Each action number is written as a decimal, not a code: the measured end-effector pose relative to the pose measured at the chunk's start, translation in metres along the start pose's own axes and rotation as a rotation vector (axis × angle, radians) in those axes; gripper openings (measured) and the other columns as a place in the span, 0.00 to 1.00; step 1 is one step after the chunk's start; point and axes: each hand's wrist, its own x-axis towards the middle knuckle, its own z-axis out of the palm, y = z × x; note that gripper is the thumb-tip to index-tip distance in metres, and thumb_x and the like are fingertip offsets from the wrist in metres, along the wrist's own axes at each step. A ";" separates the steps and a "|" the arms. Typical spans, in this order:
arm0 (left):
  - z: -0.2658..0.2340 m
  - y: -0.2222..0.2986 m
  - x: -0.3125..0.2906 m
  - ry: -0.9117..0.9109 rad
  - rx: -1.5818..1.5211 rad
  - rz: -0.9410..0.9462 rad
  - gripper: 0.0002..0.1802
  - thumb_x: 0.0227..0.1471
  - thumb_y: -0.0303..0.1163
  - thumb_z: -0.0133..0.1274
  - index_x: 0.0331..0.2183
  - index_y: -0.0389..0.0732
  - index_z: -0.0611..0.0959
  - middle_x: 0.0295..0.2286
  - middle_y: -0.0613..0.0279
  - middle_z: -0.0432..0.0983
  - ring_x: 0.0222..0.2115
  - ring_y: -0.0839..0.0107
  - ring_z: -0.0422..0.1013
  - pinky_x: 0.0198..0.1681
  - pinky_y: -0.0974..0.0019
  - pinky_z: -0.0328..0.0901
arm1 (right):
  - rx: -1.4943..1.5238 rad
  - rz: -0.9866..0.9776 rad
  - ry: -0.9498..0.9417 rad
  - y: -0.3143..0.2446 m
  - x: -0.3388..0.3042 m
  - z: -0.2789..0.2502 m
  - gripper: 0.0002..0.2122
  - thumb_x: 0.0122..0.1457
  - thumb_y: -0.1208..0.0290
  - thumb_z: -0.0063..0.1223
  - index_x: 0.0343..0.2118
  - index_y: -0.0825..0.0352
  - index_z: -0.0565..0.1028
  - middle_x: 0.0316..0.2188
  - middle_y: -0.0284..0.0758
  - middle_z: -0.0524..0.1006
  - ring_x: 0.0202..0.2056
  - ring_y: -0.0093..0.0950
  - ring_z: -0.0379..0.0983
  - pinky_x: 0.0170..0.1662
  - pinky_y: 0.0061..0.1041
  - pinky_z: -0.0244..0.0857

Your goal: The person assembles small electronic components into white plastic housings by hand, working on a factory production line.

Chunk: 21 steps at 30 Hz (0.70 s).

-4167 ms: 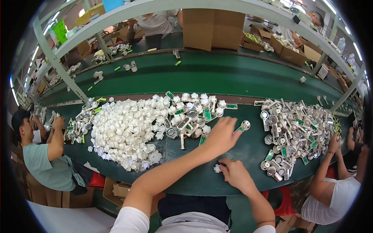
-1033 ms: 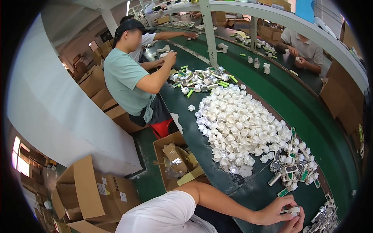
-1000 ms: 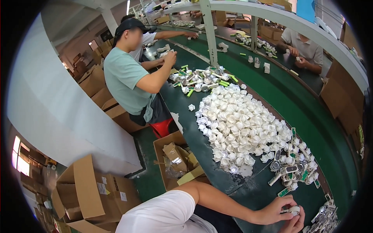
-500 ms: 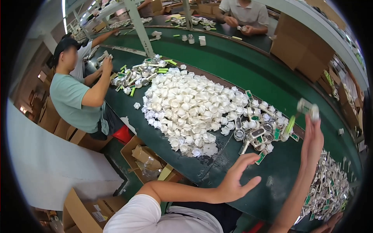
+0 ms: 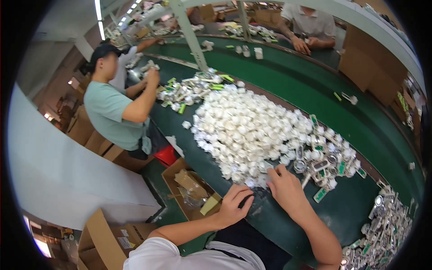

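Observation:
A large heap of white, flower-shaped plastic pieces (image 5: pixel 245 126) covers the middle of the dark green table (image 5: pixel 279 229). At the heap's near edge my right hand (image 5: pixel 288 189) reaches in with its fingers bent together; what they pinch, if anything, is hidden. Just left of it, by the table's near edge, my left hand (image 5: pixel 236 204) is curved, with a gap between thumb and fingers and nothing seen in it. Beyond my right hand lie silver and white parts with green circuit boards (image 5: pixel 321 164), mixed with white pieces.
A bigger pile of silver parts (image 5: pixel 382 225) spreads at the right. Past the table runs a green conveyor belt (image 5: pixel 297 85), carrying a white part (image 5: pixel 350 98) and a green strip (image 5: pixel 337 96). A co-worker (image 5: pixel 112 103) stands left; another (image 5: pixel 310 27) sits across. Open cartons (image 5: pixel 108 238) stand below.
My right hand has come back from over the belt to the heap, without the silver-white part it held. A white part and green strip now lie on the belt. My left hand moved left.

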 end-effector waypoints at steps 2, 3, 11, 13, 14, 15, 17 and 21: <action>-0.005 -0.005 0.000 -0.019 0.055 0.039 0.11 0.43 0.18 0.62 0.33 0.33 0.81 0.33 0.53 0.75 0.32 0.57 0.73 0.36 0.63 0.69 | -0.037 -0.002 0.003 0.005 0.002 0.020 0.12 0.53 0.73 0.59 0.40 0.69 0.72 0.35 0.43 0.71 0.34 0.44 0.75 0.37 0.37 0.71; -0.005 -0.006 -0.001 -0.011 0.077 0.048 0.11 0.43 0.18 0.62 0.33 0.33 0.81 0.33 0.53 0.75 0.32 0.57 0.73 0.36 0.63 0.69 | -0.006 0.064 -0.003 0.009 0.002 0.026 0.13 0.53 0.73 0.59 0.41 0.68 0.73 0.35 0.44 0.72 0.33 0.45 0.75 0.36 0.39 0.71; 0.012 0.009 0.031 -0.042 -0.095 0.012 0.05 0.44 0.18 0.61 0.27 0.34 0.81 0.29 0.53 0.78 0.29 0.61 0.76 0.33 0.65 0.70 | 0.303 0.304 -0.155 0.009 -0.047 0.012 0.11 0.58 0.69 0.53 0.33 0.74 0.74 0.27 0.54 0.77 0.30 0.53 0.75 0.34 0.43 0.70; 0.017 0.024 0.052 -0.060 -0.187 -0.050 0.04 0.46 0.16 0.58 0.28 0.34 0.81 0.29 0.56 0.78 0.27 0.69 0.73 0.31 0.69 0.68 | 0.537 0.326 -0.178 0.009 -0.073 0.002 0.14 0.60 0.68 0.51 0.26 0.76 0.75 0.22 0.56 0.76 0.29 0.55 0.75 0.32 0.45 0.69; 0.024 0.023 0.060 -0.090 -0.286 -0.038 0.04 0.47 0.16 0.57 0.30 0.33 0.81 0.30 0.56 0.77 0.26 0.71 0.72 0.31 0.71 0.68 | 0.583 0.365 -0.169 0.011 -0.086 0.002 0.16 0.60 0.68 0.49 0.22 0.77 0.75 0.21 0.55 0.76 0.29 0.53 0.76 0.30 0.46 0.68; 0.035 0.030 0.071 -0.162 -0.379 -0.045 0.05 0.47 0.16 0.57 0.31 0.32 0.81 0.31 0.56 0.77 0.26 0.71 0.72 0.30 0.71 0.67 | 0.571 0.424 -0.130 0.011 -0.099 -0.007 0.16 0.60 0.68 0.49 0.22 0.77 0.75 0.21 0.55 0.76 0.29 0.53 0.76 0.30 0.46 0.68; 0.062 0.054 0.091 -0.301 -0.472 0.027 0.07 0.48 0.17 0.57 0.33 0.32 0.81 0.32 0.56 0.77 0.25 0.72 0.72 0.29 0.71 0.67 | 0.700 0.739 -0.217 0.007 -0.119 -0.025 0.16 0.61 0.67 0.49 0.23 0.77 0.75 0.19 0.54 0.76 0.28 0.49 0.77 0.30 0.44 0.69; 0.127 0.113 0.119 -0.548 -0.522 0.222 0.08 0.49 0.21 0.58 0.34 0.32 0.80 0.31 0.55 0.76 0.24 0.71 0.72 0.29 0.70 0.67 | 0.147 0.690 0.131 0.002 -0.149 -0.010 0.15 0.60 0.65 0.50 0.26 0.75 0.74 0.20 0.50 0.77 0.26 0.44 0.78 0.28 0.40 0.71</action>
